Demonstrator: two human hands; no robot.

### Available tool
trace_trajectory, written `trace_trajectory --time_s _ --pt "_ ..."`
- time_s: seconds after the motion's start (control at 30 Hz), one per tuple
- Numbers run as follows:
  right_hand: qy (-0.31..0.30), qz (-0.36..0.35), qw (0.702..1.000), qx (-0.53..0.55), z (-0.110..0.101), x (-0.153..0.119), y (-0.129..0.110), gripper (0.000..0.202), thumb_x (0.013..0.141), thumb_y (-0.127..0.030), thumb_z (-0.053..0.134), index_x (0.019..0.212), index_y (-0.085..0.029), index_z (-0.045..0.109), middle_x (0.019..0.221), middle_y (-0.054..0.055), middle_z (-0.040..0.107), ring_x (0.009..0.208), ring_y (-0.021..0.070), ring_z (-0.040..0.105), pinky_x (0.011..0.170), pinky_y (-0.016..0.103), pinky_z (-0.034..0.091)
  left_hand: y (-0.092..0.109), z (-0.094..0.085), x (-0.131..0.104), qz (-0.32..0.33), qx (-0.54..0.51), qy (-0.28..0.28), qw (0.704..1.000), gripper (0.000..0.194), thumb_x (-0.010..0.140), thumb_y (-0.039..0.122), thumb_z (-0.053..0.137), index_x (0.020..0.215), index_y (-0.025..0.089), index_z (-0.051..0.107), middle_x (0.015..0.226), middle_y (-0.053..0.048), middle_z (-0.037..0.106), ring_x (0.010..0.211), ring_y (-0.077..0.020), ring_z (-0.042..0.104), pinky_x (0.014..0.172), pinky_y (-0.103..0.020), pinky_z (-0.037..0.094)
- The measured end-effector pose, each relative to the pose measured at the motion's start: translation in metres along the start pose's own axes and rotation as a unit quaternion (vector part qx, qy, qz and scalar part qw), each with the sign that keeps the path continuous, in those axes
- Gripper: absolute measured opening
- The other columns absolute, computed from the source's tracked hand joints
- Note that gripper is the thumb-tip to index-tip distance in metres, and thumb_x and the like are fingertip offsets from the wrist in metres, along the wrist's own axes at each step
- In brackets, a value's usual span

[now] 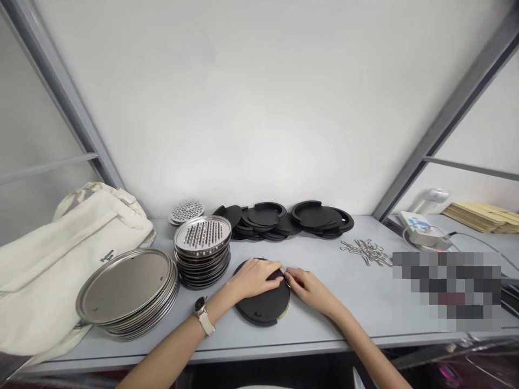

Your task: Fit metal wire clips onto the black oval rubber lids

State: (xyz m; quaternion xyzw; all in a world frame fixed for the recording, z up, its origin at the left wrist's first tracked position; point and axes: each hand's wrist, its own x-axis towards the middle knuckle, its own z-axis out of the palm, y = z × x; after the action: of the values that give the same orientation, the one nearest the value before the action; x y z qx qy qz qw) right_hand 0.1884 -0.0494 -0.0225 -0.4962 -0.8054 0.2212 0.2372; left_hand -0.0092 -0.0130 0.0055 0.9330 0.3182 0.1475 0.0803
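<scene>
A round black disc (263,307) lies flat on the grey table near its front edge, with a thin yellowish line along its lower right rim. My left hand (256,278) rests over the disc's upper part, its thumb and fingers closed near a small metallic piece (283,270) at the upper right rim. My right hand (305,286) is at the same spot from the right, fingers pinched on that small piece. Its full shape is hidden by the fingertips.
Stacked metal plates (125,286) and perforated discs (203,237) stand left, beside a cream bag (73,232). Black round parts (263,216) lie along the wall. Metal hooks (367,252), a white device (424,229) and wooden boards (480,217) are on the right.
</scene>
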Motion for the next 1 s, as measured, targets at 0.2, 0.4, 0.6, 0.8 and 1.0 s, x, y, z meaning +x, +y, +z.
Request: trace_trajectory --time_s 0.2,0.4,0.6,0.8,1.0 --pt "-0.001 0.004 1.000 0.004 -0.0010 0.0004 -0.0021 0.031 0.096 -0.032 0.028 0.070 -0.020 0.041 0.062 -0.002 0.047 0.062 0.0148 0.046 0.061 0.026 0.034 0.0005 -0.0009 0.0000 0.003 0.004 0.001 1.000 0.016 0.089 0.035 0.048 0.097 0.022 0.054 0.082 -0.001 0.065 0.074 -0.0183 0.061 0.061 -0.025 0.036" --pt "0.000 0.005 1.000 0.006 -0.0013 0.0014 -0.0033 0.032 0.095 -0.032 0.028 0.070 -0.020 0.042 0.062 -0.002 0.047 0.062 0.0150 0.046 0.061 0.026 0.034 0.0010 -0.0030 -0.0004 0.000 0.000 -0.004 1.000 0.017 0.089 0.035 0.049 0.100 0.022 0.054 0.084 -0.001 0.065 0.075 -0.0186 0.062 0.062 -0.025 0.036" --pt "0.005 0.011 1.000 0.018 -0.0013 0.0017 -0.0035 0.030 0.094 -0.031 0.030 0.069 -0.020 0.041 0.061 -0.002 0.046 0.060 0.0140 0.044 0.058 0.024 0.032 0.0004 -0.0023 -0.0004 0.007 0.007 0.001 1.000 0.016 0.089 0.035 0.049 0.098 0.022 0.053 0.083 0.000 0.065 0.074 -0.0186 0.062 0.059 -0.025 0.035" --pt "0.000 0.013 0.999 0.031 -0.0022 0.0018 -0.0040 0.030 0.094 -0.032 0.030 0.067 -0.020 0.037 0.059 -0.004 0.041 0.058 0.0125 0.040 0.056 0.024 0.029 0.0005 -0.0026 -0.0003 0.006 0.000 -0.008 1.000 0.017 0.090 0.035 0.048 0.098 0.022 0.054 0.085 -0.001 0.064 0.075 -0.0183 0.061 0.062 -0.025 0.036" --pt "-0.004 0.017 0.999 0.032 -0.0023 0.0020 -0.0035 0.031 0.095 -0.033 0.030 0.067 -0.020 0.036 0.058 -0.005 0.039 0.056 0.0117 0.038 0.056 0.023 0.029 0.0006 -0.0031 -0.0005 0.007 -0.001 -0.011 1.000 0.018 0.091 0.036 0.046 0.099 0.022 0.054 0.087 -0.001 0.065 0.076 -0.0184 0.061 0.064 -0.025 0.037"
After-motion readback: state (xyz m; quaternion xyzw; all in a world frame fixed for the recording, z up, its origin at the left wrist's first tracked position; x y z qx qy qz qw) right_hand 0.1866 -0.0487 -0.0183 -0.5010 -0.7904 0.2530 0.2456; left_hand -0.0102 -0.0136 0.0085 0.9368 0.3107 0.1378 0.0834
